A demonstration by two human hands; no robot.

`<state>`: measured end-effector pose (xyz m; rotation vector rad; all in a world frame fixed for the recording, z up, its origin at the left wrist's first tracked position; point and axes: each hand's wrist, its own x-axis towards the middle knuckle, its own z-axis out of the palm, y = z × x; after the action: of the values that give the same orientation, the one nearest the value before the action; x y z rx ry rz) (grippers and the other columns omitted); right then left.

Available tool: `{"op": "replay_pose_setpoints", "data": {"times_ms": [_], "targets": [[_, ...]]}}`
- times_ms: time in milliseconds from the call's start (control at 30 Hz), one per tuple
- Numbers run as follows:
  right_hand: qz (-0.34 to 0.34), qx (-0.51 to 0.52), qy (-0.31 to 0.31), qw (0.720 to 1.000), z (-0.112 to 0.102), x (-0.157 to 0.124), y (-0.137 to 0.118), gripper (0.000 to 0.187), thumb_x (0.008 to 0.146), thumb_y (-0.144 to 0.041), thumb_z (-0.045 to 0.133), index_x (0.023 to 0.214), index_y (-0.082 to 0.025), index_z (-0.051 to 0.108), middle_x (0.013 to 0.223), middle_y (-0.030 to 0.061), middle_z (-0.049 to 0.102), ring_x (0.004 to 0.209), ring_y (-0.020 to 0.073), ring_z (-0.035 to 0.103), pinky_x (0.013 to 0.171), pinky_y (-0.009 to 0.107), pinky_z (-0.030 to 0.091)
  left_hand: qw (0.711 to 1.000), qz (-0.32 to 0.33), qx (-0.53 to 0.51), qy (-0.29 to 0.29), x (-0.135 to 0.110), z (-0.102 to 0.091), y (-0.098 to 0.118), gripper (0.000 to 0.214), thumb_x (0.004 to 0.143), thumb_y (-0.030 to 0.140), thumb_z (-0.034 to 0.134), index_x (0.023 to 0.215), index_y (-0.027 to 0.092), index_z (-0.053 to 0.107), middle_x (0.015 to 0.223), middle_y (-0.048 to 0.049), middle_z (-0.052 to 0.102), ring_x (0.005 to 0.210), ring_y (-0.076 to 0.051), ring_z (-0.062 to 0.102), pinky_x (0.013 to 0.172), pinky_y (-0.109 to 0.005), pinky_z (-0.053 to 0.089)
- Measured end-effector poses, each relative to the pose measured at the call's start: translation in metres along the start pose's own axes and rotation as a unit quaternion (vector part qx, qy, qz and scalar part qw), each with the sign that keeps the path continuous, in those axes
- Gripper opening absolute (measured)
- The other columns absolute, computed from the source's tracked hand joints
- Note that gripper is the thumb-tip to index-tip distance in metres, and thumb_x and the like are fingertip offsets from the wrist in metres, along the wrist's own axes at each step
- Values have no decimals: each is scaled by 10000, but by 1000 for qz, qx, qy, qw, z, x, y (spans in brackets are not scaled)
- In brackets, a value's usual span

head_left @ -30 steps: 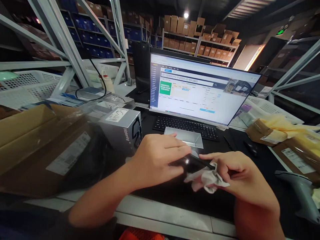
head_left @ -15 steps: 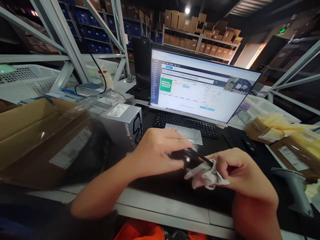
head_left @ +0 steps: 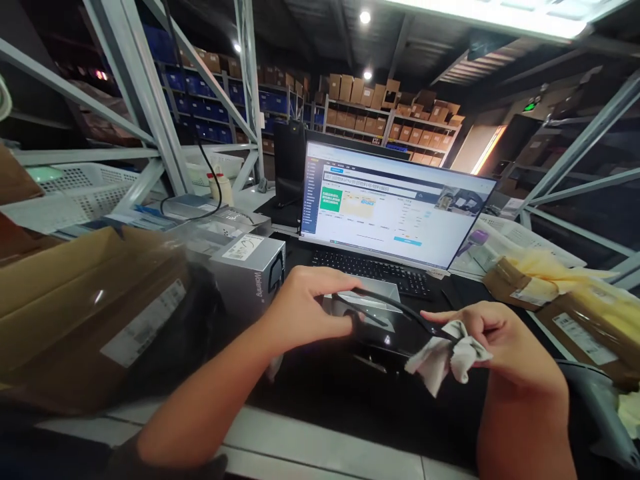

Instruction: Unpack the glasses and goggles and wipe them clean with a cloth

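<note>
A thin, curved black band (head_left: 395,301) of glossy look stretches between my hands above the desk; its exact kind is unclear. At its left end, the thumb and fingers of my left hand (head_left: 305,303) are curled around it. My right hand (head_left: 505,340) pinches the other end through a crumpled whitish cloth (head_left: 435,360), whose loose corners hang down. Just beyond my hands sits a shallow white box (head_left: 390,291), partly hidden. Left of my left hand stands a grey printed product box (head_left: 240,273) with a label on top.
Behind are a keyboard (head_left: 370,272) and a lit monitor (head_left: 370,230). An open cardboard carton (head_left: 90,320) takes up the left side. At right lie a grey handheld scanner (head_left: 595,407) and taped cardboard boxes (head_left: 575,333) with yellow wrapping. White baskets (head_left: 95,187) stand behind the carton.
My right hand and the cloth have shifted slightly right. The black band shows more of its length now, and my left fingers have closed in on its end. The view has tilted upward.
</note>
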<state>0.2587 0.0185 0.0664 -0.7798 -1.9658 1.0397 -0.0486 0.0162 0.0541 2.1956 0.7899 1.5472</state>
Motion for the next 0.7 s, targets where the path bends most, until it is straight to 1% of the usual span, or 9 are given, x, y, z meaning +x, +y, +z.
{"op": "replay_pose_setpoints", "data": {"times_ms": [33,100,233,300,400,467,533,600,700], "targets": [[13,10,17,1000,-2,0,1,599,613,-471,929,483,-207,407,494,41,603,944,348,749,736,334,590,1000,-4,5,7,1,-2,1,275,662,116,762,927,173,810,824,-33,787,732,-182,735,682,-263,596],[36,36,34,998,-3,0,2,622,559,-479,952,501,-214,392,510,39,616,958,357,746,788,366,590,1000,-6,19,9,1,-4,1,274,661,124,763,924,180,813,832,-32,790,742,-187,740,689,-272,603],[51,71,25,996,6,4,1,632,541,-471,962,538,-215,384,517,0,586,829,298,751,853,387,565,999,7,48,4,0,-3,2,258,670,137,749,914,190,814,867,-35,800,774,-212,756,761,-324,631],[63,80,8,995,9,6,1,616,559,-462,955,552,-215,391,519,-5,568,837,288,739,810,362,559,998,15,61,0,0,-2,2,257,680,138,734,917,201,811,869,-27,802,783,-220,761,780,-340,642],[80,92,-7,992,11,6,1,593,575,-426,952,564,-213,399,537,-2,556,905,291,723,749,310,530,997,30,74,-5,-1,-1,0,259,692,149,729,927,232,801,872,-10,802,798,-228,769,755,-340,657],[84,101,-15,991,11,6,1,577,577,-398,955,568,-208,410,554,-1,552,945,293,712,752,295,509,996,42,79,-10,-1,-1,-1,271,694,164,738,942,257,795,887,0,801,824,-240,772,782,-362,661],[84,110,-21,990,11,5,1,562,581,-377,956,573,-205,421,567,-2,547,959,291,700,759,289,492,995,36,87,-14,-1,-1,-1,267,699,175,746,948,259,795,893,2,801,852,-248,773,827,-381,655],[81,116,-24,990,10,5,2,553,588,-360,955,578,-203,425,575,-2,540,913,272,686,727,274,472,995,10,95,-18,-2,-1,1,240,707,172,745,934,233,798,887,-7,800,877,-251,771,843,-372,646],[75,111,-25,991,11,5,5,544,613,-397,940,596,-201,432,598,-4,534,737,200,615,614,242,409,995,-13,96,-21,-2,1,3,224,703,150,735,910,202,801,872,-13,798,863,-237,770,896,-364,630]]}}
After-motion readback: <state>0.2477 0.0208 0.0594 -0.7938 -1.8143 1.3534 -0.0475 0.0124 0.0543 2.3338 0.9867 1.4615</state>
